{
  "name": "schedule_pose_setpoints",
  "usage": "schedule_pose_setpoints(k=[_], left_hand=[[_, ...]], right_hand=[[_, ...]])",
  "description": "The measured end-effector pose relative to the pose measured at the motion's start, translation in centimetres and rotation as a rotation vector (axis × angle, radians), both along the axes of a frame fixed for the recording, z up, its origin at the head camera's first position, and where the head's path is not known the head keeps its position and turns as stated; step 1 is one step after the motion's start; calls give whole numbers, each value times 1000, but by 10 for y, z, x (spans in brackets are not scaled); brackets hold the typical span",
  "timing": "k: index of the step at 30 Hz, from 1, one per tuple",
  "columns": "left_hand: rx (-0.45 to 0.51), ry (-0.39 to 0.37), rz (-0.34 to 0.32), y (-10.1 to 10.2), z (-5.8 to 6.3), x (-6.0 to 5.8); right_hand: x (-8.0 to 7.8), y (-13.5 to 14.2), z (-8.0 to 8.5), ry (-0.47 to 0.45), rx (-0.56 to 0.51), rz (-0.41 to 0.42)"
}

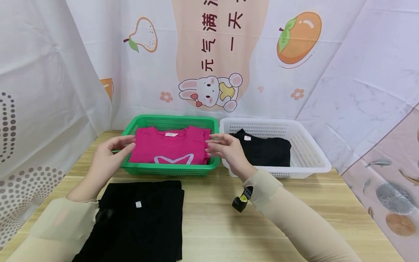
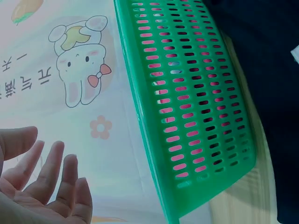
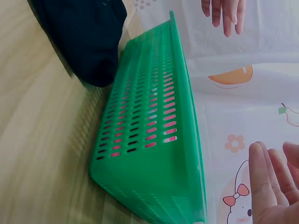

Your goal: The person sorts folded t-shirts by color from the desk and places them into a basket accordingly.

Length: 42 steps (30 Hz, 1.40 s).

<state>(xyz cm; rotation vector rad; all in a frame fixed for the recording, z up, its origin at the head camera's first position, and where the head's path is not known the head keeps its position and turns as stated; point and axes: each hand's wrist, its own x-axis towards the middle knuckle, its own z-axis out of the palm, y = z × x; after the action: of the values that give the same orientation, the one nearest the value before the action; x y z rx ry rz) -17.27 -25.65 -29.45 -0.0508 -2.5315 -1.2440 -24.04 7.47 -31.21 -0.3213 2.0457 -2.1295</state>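
A folded bright pink T-shirt [image 1: 175,145] with a white neck label and a pale printed outline lies in the green basket [image 1: 170,168]. My left hand [image 1: 109,156] is raised by the basket's left end, fingers loosely extended and holding nothing. Over the opposite end hovers my right hand [image 1: 230,151], its fingers nearly straight beside the pink fabric; contact there cannot be made out. In the left wrist view the left hand [image 2: 51,191] appears with fingers spread, apart from the basket. The right wrist view shows the right hand [image 3: 275,186] likewise holding nothing.
A black folded garment [image 1: 147,222] with a small white label lies flat on the wooden table [image 1: 262,233], in front of the green basket. Right of that basket stands a white basket [image 1: 304,170] containing another black folded garment [image 1: 268,151]. A printed curtain [image 1: 144,83] hangs behind.
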Motion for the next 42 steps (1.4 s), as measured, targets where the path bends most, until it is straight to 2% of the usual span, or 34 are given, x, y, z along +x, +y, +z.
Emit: schedule_pose_setpoints(k=[6, 15, 20, 25, 30, 36, 42], left_hand=[[3, -3, -9, 1, -5, 14], [8, 10, 2, 0, -23, 31], [-5, -38, 12, -6, -36, 40], [-47, -52, 12, -12, -50, 50], [-73, -88, 33, -17, -61, 58], [-51, -163, 75, -26, -73, 69], [-21, -205, 107, -32, -85, 79]], right_hand=[[11, -1, -8, -27, -40, 30], [28, -9, -25, -47, -73, 82], [41, -13, -33, -74, -107, 117], [53, -19, -42, -114, -122, 160], [62, -22, -49, -107, -109, 194], [70, -27, -59, -111, -104, 223], [76, -33, -72, -146, -126, 227]])
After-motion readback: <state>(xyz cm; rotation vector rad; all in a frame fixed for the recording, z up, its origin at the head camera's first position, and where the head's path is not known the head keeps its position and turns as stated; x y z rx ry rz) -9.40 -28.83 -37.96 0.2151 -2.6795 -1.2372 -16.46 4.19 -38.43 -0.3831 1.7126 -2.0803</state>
